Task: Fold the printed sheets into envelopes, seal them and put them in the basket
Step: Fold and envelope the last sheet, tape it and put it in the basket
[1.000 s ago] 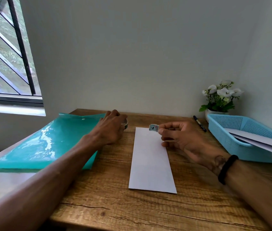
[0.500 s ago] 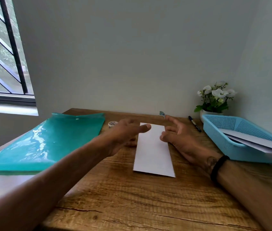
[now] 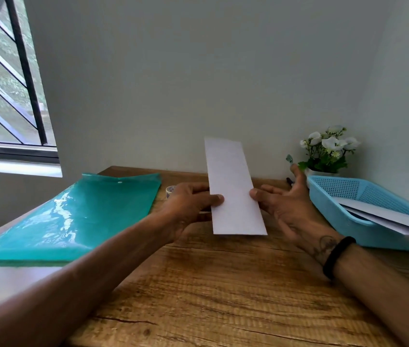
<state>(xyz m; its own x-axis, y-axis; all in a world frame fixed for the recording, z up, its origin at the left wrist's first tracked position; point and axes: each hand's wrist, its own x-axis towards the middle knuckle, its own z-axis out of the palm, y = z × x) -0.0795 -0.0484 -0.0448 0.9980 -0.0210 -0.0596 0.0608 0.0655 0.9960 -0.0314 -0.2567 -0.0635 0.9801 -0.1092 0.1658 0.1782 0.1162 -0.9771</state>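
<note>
The folded sheet [image 3: 233, 189], a long white strip, is held clear of the desk [image 3: 211, 291], tilted with its far end raised. The left hand [image 3: 193, 206] pinches its left edge, thumb on the near face and fingers curled behind. The right hand [image 3: 286, 206] pinches the right edge opposite, thumb on the near face; its forefinger points up and away, and a small piece of patterned tape [image 3: 290, 159] sticks to that fingertip. A black band [image 3: 337, 256] circles the right wrist.

Just beyond the left grip, a small roll of tape [image 3: 170, 191] stands on the desk, partly hidden by the knuckles. Further to the left of that grip lies a teal plastic folder [image 3: 73, 216], flat. To the right of the right grip sits the blue basket [image 3: 343, 216], with white folded papers [image 3: 386, 216] lying in it and overhanging its rim. Beyond that grip, a black pen [image 3: 290, 181] is partly hidden by the fingers, and a pot of white flowers [image 3: 328, 151] stands against the wall
</note>
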